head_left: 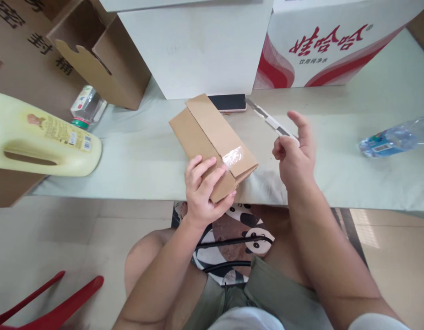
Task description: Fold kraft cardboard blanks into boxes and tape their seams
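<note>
- Head view, far left: a yellow jug (43,137) on the table (139,156), with red bars (67,302) low over the floor.
- Small bottle (86,107), green-capped, just beyond the jug.
- Open box (129,68), brown, beside the small bottle.
- Left hand (203,190): grasping the carton's near end, fingers spread over the top, thumb at the lower edge.
- Carton (210,142): at the table's front edge, slanting away leftward, a strip of clear tape (233,157) across its seam; whether it touches the table I cannot tell.
- White box (205,50) behind; a phone (229,102) before it, partly hidden by the carton.
- Knife (272,121): apart from the carton, tip pointing toward the phone.
- Right hand (297,158): curled around the knife's handle, index finger raised.
- Red-and-white box (322,59) behind the knife.
- Water bottle (394,137) at far right.
</note>
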A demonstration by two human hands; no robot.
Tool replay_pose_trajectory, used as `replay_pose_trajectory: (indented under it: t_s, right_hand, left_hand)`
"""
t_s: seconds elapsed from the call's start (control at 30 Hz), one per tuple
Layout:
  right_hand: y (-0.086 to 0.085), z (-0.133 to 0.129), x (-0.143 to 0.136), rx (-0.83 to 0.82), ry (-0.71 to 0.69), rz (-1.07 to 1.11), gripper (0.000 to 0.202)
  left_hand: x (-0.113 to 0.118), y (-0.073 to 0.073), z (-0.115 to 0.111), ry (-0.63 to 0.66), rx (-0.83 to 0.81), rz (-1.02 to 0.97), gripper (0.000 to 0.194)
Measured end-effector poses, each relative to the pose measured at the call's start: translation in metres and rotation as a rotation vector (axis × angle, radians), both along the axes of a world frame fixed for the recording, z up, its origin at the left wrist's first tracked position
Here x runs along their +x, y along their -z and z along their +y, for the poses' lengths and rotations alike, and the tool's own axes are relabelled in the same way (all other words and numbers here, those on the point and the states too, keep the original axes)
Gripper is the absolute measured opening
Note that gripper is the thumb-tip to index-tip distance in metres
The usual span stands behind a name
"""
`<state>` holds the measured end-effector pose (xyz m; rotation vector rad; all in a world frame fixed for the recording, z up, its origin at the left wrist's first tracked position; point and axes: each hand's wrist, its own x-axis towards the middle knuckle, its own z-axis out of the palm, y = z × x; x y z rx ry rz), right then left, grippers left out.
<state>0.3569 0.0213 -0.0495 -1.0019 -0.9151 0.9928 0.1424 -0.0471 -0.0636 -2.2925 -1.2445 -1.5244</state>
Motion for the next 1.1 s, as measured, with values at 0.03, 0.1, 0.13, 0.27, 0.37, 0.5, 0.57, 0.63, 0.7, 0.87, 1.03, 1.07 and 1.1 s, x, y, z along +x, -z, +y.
replay_pose_trajectory:
  t_s: [0.03, 0.1, 0.13, 0.27, 0.37, 0.5, 0.57, 0.63, 0.7, 0.87, 1.03, 1.07, 1.1]
  right_hand:
    - [0.000, 0.000, 0.001, 0.051, 0.042, -0.027, 0.018]
    - [-0.003, -0.002, 0.000, 0.155, 0.105, -0.038, 0.011]
    - [-0.007, -0.004, -0.001, 0.207, 0.136, -0.041, 0.008]
    - [-0.032, -0.013, -0.011, 0.431, 0.296, -0.086, 0.010]
    - [-0.056, -0.027, -0.019, 0.628, 0.471, -0.103, 0.021]
    - [-0.078, -0.046, -0.030, 0.640, 0.370, -0.055, 0.030]
    - [-0.081, -0.053, -0.037, 0.588, 0.189, -0.043, 0.036]
    - [-0.078, -0.056, -0.042, 0.547, 0.047, -0.036, 0.036]
    - [-0.073, -0.057, -0.044, 0.523, -0.009, -0.053, 0.038]
    - [-0.068, -0.056, -0.046, 0.494, 0.082, -0.203, 0.040]
    - [-0.059, -0.052, -0.058, 0.486, 0.136, -0.161, 0.039]
    - [-0.056, -0.050, -0.060, 0.499, 0.130, -0.135, 0.038]
    - [-0.053, -0.050, -0.061, 0.524, 0.129, -0.109, 0.035]
  left_hand:
    - [0.000, 0.000, 0.000, 0.013, -0.003, -0.017, 0.044]
    - [-0.001, 0.002, 0.001, 0.062, -0.006, -0.061, 0.040]
    - [-0.002, 0.003, 0.001, 0.090, -0.007, -0.078, 0.038]
    - [-0.004, 0.005, 0.000, 0.111, -0.033, -0.058, 0.030]
    - [-0.002, 0.005, -0.001, 0.084, -0.050, -0.013, 0.035]
    - [0.002, 0.005, -0.002, 0.055, -0.068, 0.031, 0.042]
    - [0.003, 0.006, -0.001, 0.049, -0.073, 0.038, 0.044]
    - [0.003, 0.006, -0.001, 0.039, -0.075, 0.038, 0.045]
    - [0.003, 0.007, -0.001, 0.026, -0.082, 0.035, 0.046]
    - [0.003, 0.007, -0.001, 0.040, -0.072, 0.024, 0.045]
    - [0.005, 0.006, 0.000, 0.035, -0.061, 0.012, 0.043]
    - [0.006, 0.006, 0.000, 0.036, -0.057, 0.007, 0.043]
    - [0.006, 0.006, 0.000, 0.039, -0.054, 0.001, 0.043]
